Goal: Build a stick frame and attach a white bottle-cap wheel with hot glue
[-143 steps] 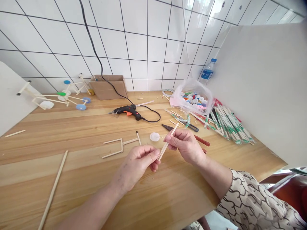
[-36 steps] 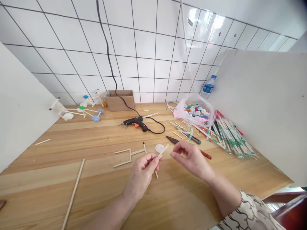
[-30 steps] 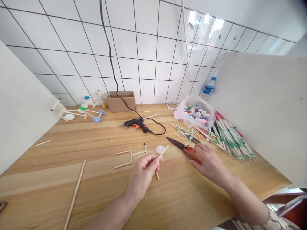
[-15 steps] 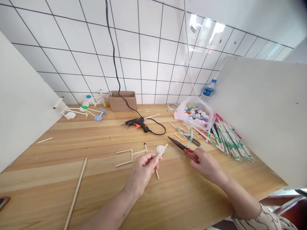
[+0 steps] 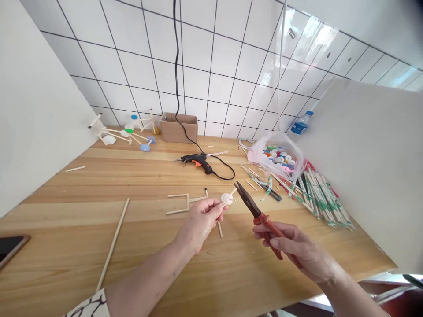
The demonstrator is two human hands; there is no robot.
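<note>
My left hand (image 5: 201, 220) pinches a short wooden stick (image 5: 228, 197) between thumb and fingers, its free end pointing up and right. My right hand (image 5: 297, 251) grips the red handles of long-nosed pliers (image 5: 253, 207), lifted off the table. The dark jaws point up-left and end close beside the stick's tip. A white bottle cap (image 5: 226, 199) lies on the table just behind the stick. A glued fork-shaped stick frame (image 5: 187, 203) lies to the left of my left hand. Another short stick piece (image 5: 220, 229) lies below my left fingers.
A black glue gun (image 5: 197, 160) with its cord lies mid-table. A bag of bottle caps (image 5: 276, 155), wrapped chopsticks (image 5: 319, 193), a water bottle (image 5: 300, 125), scissors (image 5: 272, 193), a cardboard box (image 5: 180, 127), stick-and-cap models (image 5: 125, 132), a long stick (image 5: 113, 244), a phone (image 5: 9, 248). White boards stand both sides.
My right hand let go of the stick, reached right, picked up the pliers and lifted them toward the stick's tip. My left hand kept hold of the stick.
</note>
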